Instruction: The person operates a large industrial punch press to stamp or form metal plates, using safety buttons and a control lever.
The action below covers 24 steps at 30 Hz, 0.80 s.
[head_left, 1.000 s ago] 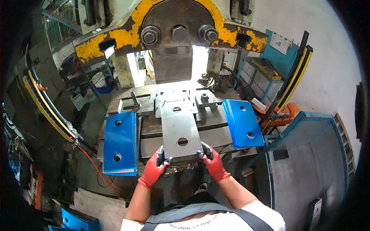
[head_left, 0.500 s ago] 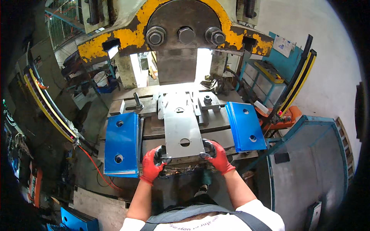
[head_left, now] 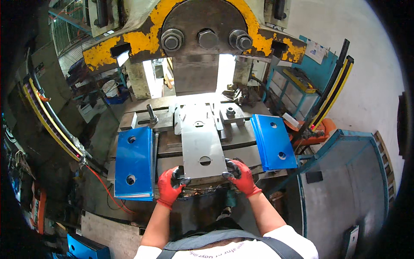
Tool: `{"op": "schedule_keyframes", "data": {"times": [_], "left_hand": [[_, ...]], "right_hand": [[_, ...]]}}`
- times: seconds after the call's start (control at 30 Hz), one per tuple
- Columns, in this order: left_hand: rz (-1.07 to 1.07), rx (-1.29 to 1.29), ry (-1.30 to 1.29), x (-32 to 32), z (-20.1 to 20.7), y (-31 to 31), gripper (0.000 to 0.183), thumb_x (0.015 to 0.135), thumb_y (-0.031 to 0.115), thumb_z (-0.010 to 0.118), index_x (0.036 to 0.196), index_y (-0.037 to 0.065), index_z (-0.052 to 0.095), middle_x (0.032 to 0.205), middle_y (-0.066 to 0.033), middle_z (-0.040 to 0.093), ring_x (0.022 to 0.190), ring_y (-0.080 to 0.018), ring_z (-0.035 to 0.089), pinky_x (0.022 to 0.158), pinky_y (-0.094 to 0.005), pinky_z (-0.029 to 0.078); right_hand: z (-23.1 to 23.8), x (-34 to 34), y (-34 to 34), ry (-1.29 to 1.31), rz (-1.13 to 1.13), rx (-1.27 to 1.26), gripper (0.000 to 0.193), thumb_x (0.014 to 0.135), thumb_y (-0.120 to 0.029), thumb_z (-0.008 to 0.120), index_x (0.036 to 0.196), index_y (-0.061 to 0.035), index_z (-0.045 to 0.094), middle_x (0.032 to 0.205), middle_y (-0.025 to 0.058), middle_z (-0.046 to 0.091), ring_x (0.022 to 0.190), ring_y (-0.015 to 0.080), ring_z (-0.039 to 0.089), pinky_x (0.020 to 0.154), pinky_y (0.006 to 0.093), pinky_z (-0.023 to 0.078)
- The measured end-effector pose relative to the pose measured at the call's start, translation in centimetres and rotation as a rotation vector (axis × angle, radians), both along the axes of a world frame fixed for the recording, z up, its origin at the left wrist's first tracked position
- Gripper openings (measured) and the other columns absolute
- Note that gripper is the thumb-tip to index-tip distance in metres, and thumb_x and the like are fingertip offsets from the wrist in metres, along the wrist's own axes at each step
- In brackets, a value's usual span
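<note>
A flat silver sheet-metal plate [head_left: 202, 144] with two round holes lies lengthwise on the press bed, its far end among the die's upright guides [head_left: 216, 121]. My left hand [head_left: 171, 185], in a red glove with black fingertips, pinches the plate's near left corner. At the near right corner, my right hand [head_left: 242, 177] grips the edge in a matching glove, thumb and fingers closed around it. On the left lies a stack of blue plates [head_left: 133, 157] with similar holes. Another blue stack [head_left: 276, 140] sits to the right, slightly turned.
Above the bed hangs the press ram [head_left: 207, 26], with chipped yellow paint and large bolts. Yellow-and-black upright bars stand at left [head_left: 51, 116] and right [head_left: 334, 93]. A blue-framed metal cart [head_left: 345, 181] is at the right. Behind the die lies a dark crumpled bundle [head_left: 239, 94].
The whole view has shifted a little to the left. My hands keep the same hold on the plate's near corners, and the plate stays in about the same place on the bed.
</note>
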<state>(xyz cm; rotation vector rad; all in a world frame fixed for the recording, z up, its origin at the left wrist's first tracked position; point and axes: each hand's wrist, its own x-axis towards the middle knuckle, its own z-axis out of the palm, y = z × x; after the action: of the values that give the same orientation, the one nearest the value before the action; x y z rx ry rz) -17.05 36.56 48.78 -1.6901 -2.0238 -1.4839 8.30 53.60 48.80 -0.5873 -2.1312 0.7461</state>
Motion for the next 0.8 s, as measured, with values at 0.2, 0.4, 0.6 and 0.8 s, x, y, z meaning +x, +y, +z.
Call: {"op": "schedule_keyframes", "data": {"times": [0.2,0.4,0.6,0.8], "left_hand": [[0.002,0.021,0.0,-0.2,-0.4,0.1,0.057,0.06,0.024,0.08,0.111,0.007,0.062,0.1,-0.012,0.065,0.094,-0.0329,0.061,0.084,-0.042,0.047],[0.014,0.002,0.021,-0.1,0.0,0.0,0.057,0.058,0.022,0.08,0.111,0.008,0.062,0.101,-0.0117,0.066,0.095,-0.0328,0.061,0.084,-0.0417,0.047],[-0.005,-0.066,-0.046,0.0,0.1,-0.4,0.056,0.066,0.032,0.077,0.114,0.006,0.061,0.106,-0.0141,0.065,0.1,-0.034,0.061,0.089,-0.0417,0.047],[0.003,-0.037,-0.044,0.1,-0.1,-0.1,0.054,0.066,0.033,0.078,0.11,0.005,0.063,0.103,-0.0136,0.066,0.097,-0.0336,0.062,0.088,-0.0414,0.048]], "right_hand": [[0.6,0.0,-0.4,-0.022,-0.026,0.001,0.055,0.067,-0.018,0.077,0.117,-0.0053,0.058,0.117,0.0135,0.063,0.109,0.0335,0.059,0.095,0.0405,0.046],[1.3,-0.2,-0.7,0.004,-0.027,0.012,0.053,0.068,-0.019,0.078,0.115,-0.006,0.06,0.114,0.0122,0.064,0.107,0.0335,0.059,0.094,0.0409,0.046],[1.3,-0.3,-0.8,-0.008,-0.018,0.006,0.05,0.069,-0.017,0.077,0.115,-0.0062,0.061,0.113,0.0117,0.064,0.105,0.0329,0.06,0.092,0.041,0.047],[0.8,-0.1,-0.5,-0.018,-0.031,0.026,0.05,0.069,-0.018,0.077,0.115,-0.0057,0.061,0.114,0.0123,0.064,0.105,0.0319,0.061,0.092,0.0401,0.048]]}}
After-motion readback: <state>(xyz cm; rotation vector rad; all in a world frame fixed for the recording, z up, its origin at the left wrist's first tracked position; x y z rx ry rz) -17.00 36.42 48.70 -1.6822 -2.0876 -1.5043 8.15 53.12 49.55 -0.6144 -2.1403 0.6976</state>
